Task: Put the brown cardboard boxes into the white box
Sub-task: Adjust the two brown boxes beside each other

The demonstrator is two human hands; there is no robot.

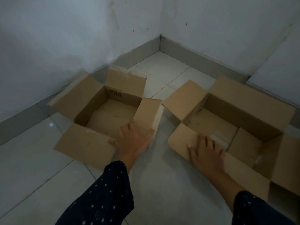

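With both brown cardboard boxes (107, 109) (233, 125) standing open and empty on the tiled floor (164, 184) and no white box in view, left hand (134, 140) and right hand (207, 153) rest on their near flaps, fingers apart, nothing yet packed.

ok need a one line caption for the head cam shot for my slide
Left hand and right hand each rest on a flap of an open, empty brown cardboard box on the tiled floor in a room corner.
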